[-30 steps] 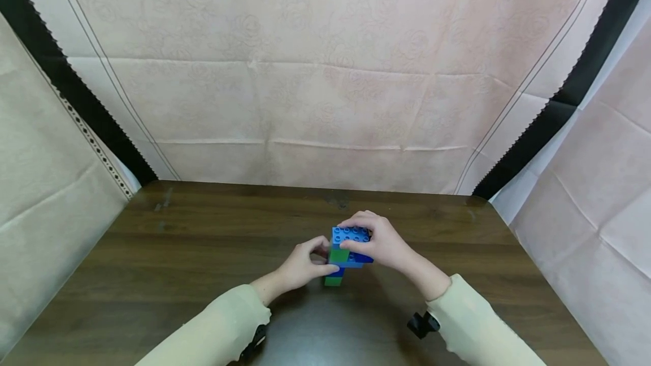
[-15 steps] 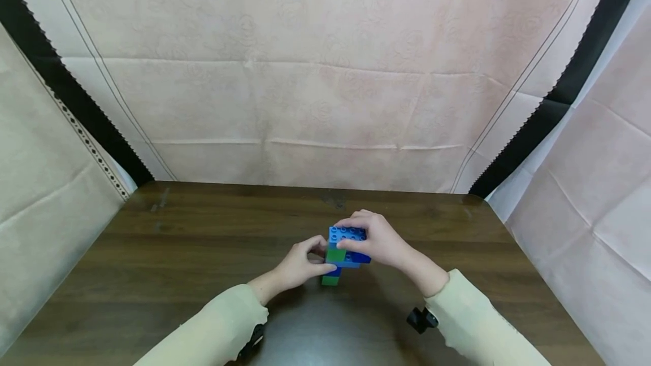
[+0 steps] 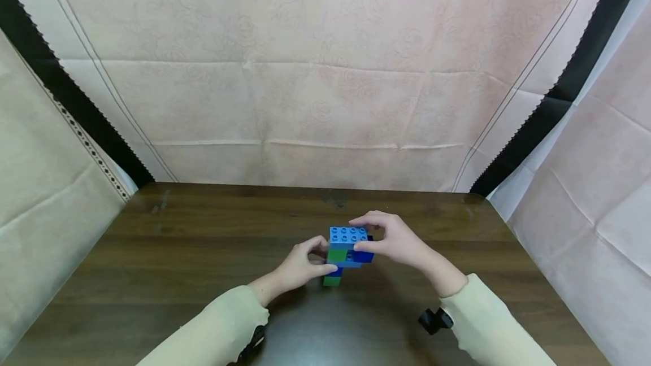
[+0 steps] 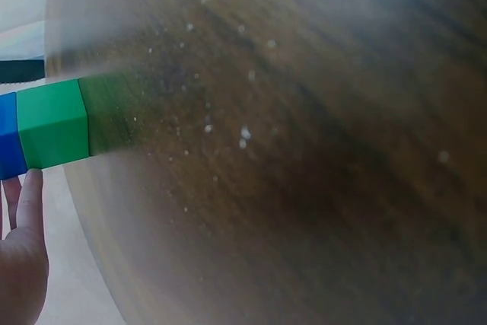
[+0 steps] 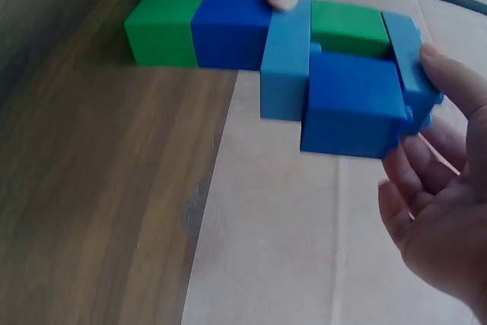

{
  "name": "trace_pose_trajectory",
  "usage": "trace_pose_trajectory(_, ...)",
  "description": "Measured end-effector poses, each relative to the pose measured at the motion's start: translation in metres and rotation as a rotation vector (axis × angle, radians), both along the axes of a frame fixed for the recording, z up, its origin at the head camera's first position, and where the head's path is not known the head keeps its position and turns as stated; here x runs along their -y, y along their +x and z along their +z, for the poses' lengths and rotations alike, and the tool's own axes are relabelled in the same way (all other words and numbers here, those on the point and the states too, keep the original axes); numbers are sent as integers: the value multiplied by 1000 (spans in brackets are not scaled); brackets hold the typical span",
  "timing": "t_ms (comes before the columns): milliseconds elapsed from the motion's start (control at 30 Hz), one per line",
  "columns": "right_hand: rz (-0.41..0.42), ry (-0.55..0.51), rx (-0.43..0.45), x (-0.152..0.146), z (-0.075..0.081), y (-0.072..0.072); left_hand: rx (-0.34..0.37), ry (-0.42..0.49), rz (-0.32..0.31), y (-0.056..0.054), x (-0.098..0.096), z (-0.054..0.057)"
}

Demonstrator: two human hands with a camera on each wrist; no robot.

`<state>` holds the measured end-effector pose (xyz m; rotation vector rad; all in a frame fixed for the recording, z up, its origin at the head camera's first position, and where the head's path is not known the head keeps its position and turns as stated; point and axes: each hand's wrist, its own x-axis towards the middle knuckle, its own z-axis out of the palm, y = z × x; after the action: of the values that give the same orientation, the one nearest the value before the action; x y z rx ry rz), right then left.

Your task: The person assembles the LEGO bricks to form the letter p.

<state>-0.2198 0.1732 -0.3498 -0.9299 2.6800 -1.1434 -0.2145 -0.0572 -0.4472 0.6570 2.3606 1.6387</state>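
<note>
A stack of toy building blocks stands upright on the table. In the head view its studded light blue top block (image 3: 346, 236) lies over a green block (image 3: 337, 255) and a dark blue block (image 3: 363, 256) side by side. Under them come another light blue block, a dark blue one and a green base block (image 5: 163, 32). My left hand (image 3: 301, 264) holds the stack from the left around its middle, thumb in front. At the upper right my right hand (image 3: 396, 239) spans the stack's end; its thumb touches the top block in the right wrist view, while the other fingertips' contact is unclear.
The dark wooden table (image 3: 203, 230) ends at a pale fabric backdrop (image 3: 305, 100), with fabric at both sides as well. Black strips (image 3: 559, 95) run along the fabric corners. Each sleeve carries a small black device (image 3: 435, 321).
My right hand has shifted to the right along the top block, uncovering more of its studs and more of the dark blue block. My left hand keeps its hold, and the stack stays in place.
</note>
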Motion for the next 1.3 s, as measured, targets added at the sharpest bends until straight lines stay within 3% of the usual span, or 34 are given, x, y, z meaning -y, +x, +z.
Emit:
trace_pose_trajectory(800,-35,-55,-2,-5,-6,2,30,-17,2,-1,-1,-1)
trace_pose_trajectory(1100,-36,-95,-10,-7,-17,4,31,-14,4,1,-3,3)
trace_pose_trajectory(1300,-49,-108,13,-8,-22,4,15,-137,-29,0,1,-2)
